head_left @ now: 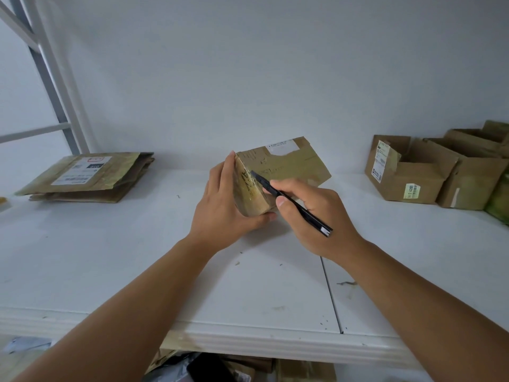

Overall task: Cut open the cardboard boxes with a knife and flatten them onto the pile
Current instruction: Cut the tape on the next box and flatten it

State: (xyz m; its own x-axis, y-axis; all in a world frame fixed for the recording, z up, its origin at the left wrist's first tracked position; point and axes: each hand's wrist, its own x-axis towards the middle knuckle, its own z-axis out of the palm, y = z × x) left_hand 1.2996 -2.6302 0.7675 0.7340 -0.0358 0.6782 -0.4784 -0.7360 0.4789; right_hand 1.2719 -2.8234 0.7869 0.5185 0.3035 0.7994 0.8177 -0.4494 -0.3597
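The left hand (pixel 223 205) gripped the taped end of the small cardboard box (pixel 278 175) at the middle of the white worktop (pixel 110 257), fingers wrapped under it. The right hand (pixel 316 216) pinched the black knife (pixel 289 202) like a pen, tip touching that taped end. Cutting looked underway; next would likely come a steady draw along the tape, clear of the left thumb. The flattened pile (pixel 85 176) waited far left, uncut boxes (pixel 429 172) right.

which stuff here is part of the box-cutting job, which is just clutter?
Job:
box, held by left hand
knife in right hand
flattened pile
uncut boxes

Clutter:
scraps on shelf
frame
things below the shelf
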